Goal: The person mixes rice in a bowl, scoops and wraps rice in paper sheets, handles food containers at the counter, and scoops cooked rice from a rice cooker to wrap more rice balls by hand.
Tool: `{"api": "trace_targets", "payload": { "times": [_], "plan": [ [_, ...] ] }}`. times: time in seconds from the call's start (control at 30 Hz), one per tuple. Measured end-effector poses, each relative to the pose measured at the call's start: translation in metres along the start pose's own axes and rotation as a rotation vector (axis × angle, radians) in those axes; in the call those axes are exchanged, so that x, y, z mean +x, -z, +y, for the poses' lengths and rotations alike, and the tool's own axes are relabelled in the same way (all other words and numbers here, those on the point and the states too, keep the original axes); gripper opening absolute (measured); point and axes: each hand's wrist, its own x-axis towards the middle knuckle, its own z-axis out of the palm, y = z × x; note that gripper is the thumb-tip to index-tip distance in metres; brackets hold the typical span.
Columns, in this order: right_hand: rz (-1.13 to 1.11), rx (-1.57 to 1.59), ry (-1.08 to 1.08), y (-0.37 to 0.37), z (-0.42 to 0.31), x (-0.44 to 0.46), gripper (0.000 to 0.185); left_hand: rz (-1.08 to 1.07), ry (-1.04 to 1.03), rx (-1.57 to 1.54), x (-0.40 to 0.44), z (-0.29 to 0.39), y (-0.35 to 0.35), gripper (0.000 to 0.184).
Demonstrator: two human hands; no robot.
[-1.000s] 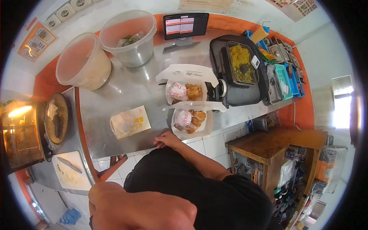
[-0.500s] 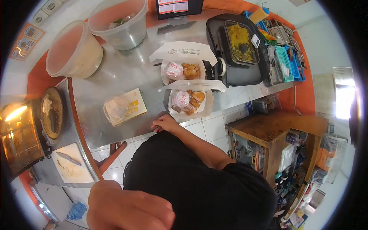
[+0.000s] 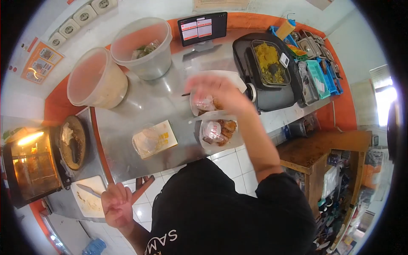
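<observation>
Blurred by motion, my right hand (image 3: 216, 91) hovers above the upper open white box (image 3: 196, 111), hiding part of it and its lid; its finger shape is unclear. That box holds a wrapped rice portion (image 3: 204, 103) and fried chicken. Just below, the second open box (image 3: 236, 144) contains another wrapped rice (image 3: 212, 130) and chicken pieces (image 3: 228, 129). My left hand (image 3: 117, 206) is raised at the lower left, beside the cutting board, its fingers curled in with nothing visible in them. A closed white and yellow box (image 3: 165, 136) lies left of the open boxes, a clear-wrapped item (image 3: 145, 141) on it.
Two large plastic tubs (image 3: 97, 80) and a tablet (image 3: 203, 29) stand at the back. Right of the boxes, a black appliance (image 3: 272, 97) bears a tray of yellow food (image 3: 269, 61). At left are a knife (image 3: 88, 191), cutting board (image 3: 95, 206), stone mortar (image 3: 72, 142) and lit cabinet (image 3: 36, 165).
My right hand has left the table edge and risen over the upper box. My left hand has moved away from the camera and turned, showing its curled fingers. The view has shifted.
</observation>
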Motion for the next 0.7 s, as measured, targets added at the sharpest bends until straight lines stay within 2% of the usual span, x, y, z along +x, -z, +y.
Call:
{"api": "trace_targets", "payload": {
  "times": [0.03, 0.1, 0.13, 0.17, 0.2, 0.23, 0.3, 0.33, 0.37, 0.4, 0.47, 0.63, 0.7],
  "plan": [
    [0.160, -0.013, 0.103, 0.020, -0.010, 0.024, 0.032, 0.086, 0.028, 0.208, -0.001, 0.001, 0.006, 0.030],
    [0.356, -0.061, 0.108, 0.083, -0.005, 0.082, 0.036, 0.228, 0.098, 0.630, -0.007, -0.003, 0.032, 0.037],
    [0.492, -0.123, 0.035, 0.111, 0.002, 0.108, 0.042, 0.217, 0.083, 0.635, -0.010, -0.008, 0.042, 0.037],
    [0.629, -0.180, -0.038, 0.138, 0.012, 0.133, 0.048, 0.276, 0.238, 0.945, -0.011, -0.012, 0.051, 0.038],
    [0.673, -0.248, -0.087, 0.170, 0.025, 0.157, 0.057, 0.341, 0.395, 1.256, -0.013, -0.015, 0.060, 0.039],
    [0.715, -0.316, -0.133, 0.195, 0.036, 0.178, 0.066, 0.340, 0.372, 1.266, -0.022, -0.018, 0.075, 0.039],
    [0.795, -0.302, -0.085, 0.220, 0.051, 0.209, 0.071, 0.182, 0.681, 1.666, -0.050, -0.016, 0.108, 0.044],
    [0.880, -0.296, -0.057, 0.225, 0.049, 0.223, 0.076, 0.217, 0.787, 1.601, -0.057, -0.014, 0.115, 0.047],
    [0.864, -0.181, -0.041, 0.215, 0.034, 0.222, 0.078, 0.263, 0.805, 1.494, -0.055, -0.008, 0.102, 0.047],
    [0.864, -0.169, -0.023, 0.231, 0.043, 0.242, 0.078, 0.301, 0.771, 1.402, -0.062, -0.006, 0.106, 0.046],
    [0.920, -0.227, 0.150, 0.277, 0.095, 0.291, 0.092, 0.342, 0.758, 1.334, -0.076, -0.004, 0.120, 0.046],
    [1.124, -0.100, 0.238, 0.294, 0.157, 0.333, 0.086, 0.411, 0.817, 1.301, -0.080, 0.008, 0.133, 0.047],
    [1.255, -0.024, 0.121, 0.288, 0.162, 0.324, 0.068, 0.451, 0.853, 1.276, -0.080, 0.010, 0.140, 0.047]
  ]
}}
